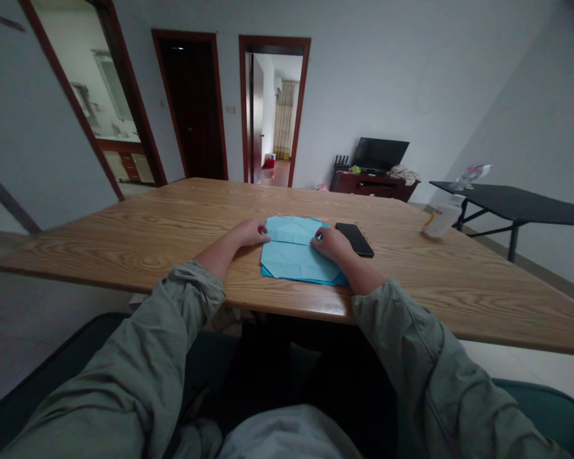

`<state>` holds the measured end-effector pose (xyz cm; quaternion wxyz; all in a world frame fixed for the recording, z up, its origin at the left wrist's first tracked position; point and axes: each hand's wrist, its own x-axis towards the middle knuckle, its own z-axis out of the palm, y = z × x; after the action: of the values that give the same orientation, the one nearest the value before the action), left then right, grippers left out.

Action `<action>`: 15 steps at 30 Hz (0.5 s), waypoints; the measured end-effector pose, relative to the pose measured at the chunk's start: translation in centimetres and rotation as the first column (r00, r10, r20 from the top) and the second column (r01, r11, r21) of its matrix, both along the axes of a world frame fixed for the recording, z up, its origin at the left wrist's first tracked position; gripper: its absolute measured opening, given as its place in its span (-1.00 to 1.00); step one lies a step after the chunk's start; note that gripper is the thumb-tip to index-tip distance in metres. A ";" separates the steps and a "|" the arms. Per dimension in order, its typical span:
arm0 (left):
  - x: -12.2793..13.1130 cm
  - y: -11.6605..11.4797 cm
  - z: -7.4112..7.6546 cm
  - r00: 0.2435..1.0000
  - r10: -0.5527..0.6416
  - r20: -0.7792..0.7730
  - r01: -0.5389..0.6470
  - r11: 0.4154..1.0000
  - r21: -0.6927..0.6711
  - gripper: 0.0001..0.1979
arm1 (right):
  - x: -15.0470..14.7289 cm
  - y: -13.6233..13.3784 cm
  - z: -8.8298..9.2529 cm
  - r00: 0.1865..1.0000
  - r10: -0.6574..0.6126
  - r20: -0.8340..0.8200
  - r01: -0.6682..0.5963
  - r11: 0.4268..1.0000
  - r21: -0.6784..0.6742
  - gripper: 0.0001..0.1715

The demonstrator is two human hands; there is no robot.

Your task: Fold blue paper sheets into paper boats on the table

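Note:
On the wooden table in front of me lies a light blue sheet of paper point(294, 258) with a crease running across it and its corners turned in. A brighter blue layer point(306, 280) shows along its near edge; whether this is a second sheet or the paper's other side I cannot tell. My left hand point(250, 233) is at the paper's left edge, fingers curled and closed on it near the crease. At the right end of the crease, my right hand point(333, 245) pinches the paper with thumb and fingers together.
A black smartphone point(354, 239) lies just right of the paper, beside my right hand. Farther right on the wooden table point(162, 229) stands a translucent plastic container point(442, 218). A black folding table point(530, 203) bears a clear bottle point(471, 177).

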<state>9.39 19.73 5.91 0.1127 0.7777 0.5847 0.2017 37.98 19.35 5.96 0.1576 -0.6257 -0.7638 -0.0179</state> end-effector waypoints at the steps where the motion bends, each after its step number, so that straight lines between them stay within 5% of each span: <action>1: 0.1 0.0 0.0 1.000 -0.002 0.000 0.002 1.000 0.003 -0.63 | 0.0 0.0 0.0 1.000 0.001 -0.003 -0.001 1.000 -0.001 -0.63; 15: 0.1 0.2 -0.1 0.997 -0.044 -0.064 0.043 0.999 -0.012 -0.55 | -0.1 -0.1 0.0 0.999 0.034 0.015 -0.034 0.999 -0.009 -0.64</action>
<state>9.46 19.88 5.85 0.1020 0.7959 0.5718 0.1709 37.83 19.24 5.91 0.1491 -0.6132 -0.7755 -0.0167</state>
